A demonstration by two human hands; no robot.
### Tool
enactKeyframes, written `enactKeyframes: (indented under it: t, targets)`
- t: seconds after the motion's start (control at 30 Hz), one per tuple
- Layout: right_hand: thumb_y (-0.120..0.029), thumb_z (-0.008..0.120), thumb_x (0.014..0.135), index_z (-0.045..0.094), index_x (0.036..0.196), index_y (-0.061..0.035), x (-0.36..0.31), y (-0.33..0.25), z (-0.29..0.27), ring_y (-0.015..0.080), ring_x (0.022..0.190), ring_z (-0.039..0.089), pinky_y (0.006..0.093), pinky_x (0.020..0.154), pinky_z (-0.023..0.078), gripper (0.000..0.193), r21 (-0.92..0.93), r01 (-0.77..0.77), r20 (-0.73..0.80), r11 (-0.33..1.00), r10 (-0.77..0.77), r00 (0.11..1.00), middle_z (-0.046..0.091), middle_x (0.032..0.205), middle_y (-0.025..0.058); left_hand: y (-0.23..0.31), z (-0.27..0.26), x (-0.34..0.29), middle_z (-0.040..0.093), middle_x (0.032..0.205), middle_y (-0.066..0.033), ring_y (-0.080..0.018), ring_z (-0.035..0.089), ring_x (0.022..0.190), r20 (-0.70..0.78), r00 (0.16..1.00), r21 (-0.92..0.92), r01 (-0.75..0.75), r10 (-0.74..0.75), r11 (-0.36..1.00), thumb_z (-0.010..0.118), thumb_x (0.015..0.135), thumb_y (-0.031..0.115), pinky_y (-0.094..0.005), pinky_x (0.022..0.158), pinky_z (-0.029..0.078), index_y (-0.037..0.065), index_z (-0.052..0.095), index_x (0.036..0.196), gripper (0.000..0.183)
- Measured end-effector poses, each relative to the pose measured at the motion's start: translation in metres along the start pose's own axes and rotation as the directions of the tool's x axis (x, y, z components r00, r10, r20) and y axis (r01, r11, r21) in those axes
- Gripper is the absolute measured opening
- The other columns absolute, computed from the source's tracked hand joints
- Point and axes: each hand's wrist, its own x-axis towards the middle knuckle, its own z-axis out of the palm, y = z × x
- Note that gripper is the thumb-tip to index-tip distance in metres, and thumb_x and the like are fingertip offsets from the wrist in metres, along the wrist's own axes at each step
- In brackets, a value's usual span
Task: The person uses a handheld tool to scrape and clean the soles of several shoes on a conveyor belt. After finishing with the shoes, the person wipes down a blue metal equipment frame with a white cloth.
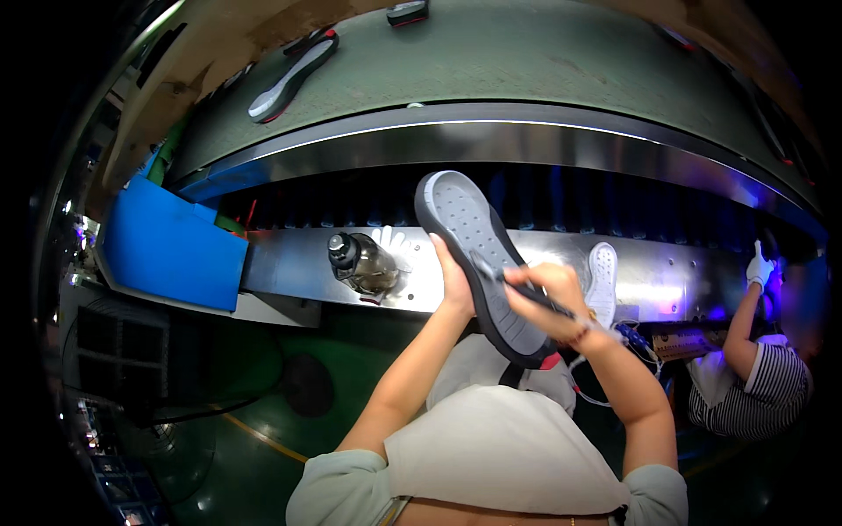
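Note:
A shoe sole with a grey, dimpled inner face and a dark rim is held tilted above my lap. My left hand grips its left edge, thumb along the side. In my right hand is a slim black-handled tool; its pale tip, blurred by motion, lies at the middle of the sole's inner face. A red patch marks the sole's near end. Beyond my right hand, a pale grey sole piece rests on the metal ledge.
A dark transparent bottle stands on the ledge to the left, beside a white glove. Farther off runs a green conveyor belt carrying soles. At the right, a co-worker's gloved hand reaches toward the ledge. A blue panel is at left.

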Motion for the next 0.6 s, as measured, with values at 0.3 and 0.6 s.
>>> enactKeyframes:
  t: [0.3,0.6]
  targets:
    - [0.000,0.059,0.065,0.056,0.084,0.0010,0.029,-0.013,-0.051,0.0077,0.061,0.052,0.0169,0.055,0.042,0.020,0.481,-0.153,0.034,0.863,0.157,0.987,0.057,0.076,0.0058,0.013,0.009,-0.009,0.043,0.108,-0.0088,-0.0205,0.043,0.096,0.214,0.975,-0.026,0.068,-0.061,0.997,0.018,0.070,0.066,-0.0316,0.084,0.034,0.008,0.034,0.115,0.075]
    - [-0.006,0.061,0.064,0.059,0.079,0.0008,0.025,-0.014,-0.064,0.0087,0.062,0.054,0.0175,0.057,0.042,0.017,0.549,-0.231,0.317,0.803,0.055,0.947,0.058,0.070,0.0070,0.006,0.024,0.000,0.038,0.114,-0.0088,-0.0209,0.039,0.102,0.251,0.965,-0.088,0.094,-0.070,0.992,0.017,0.071,0.064,-0.0335,0.087,0.032,0.008,0.028,0.118,0.074]
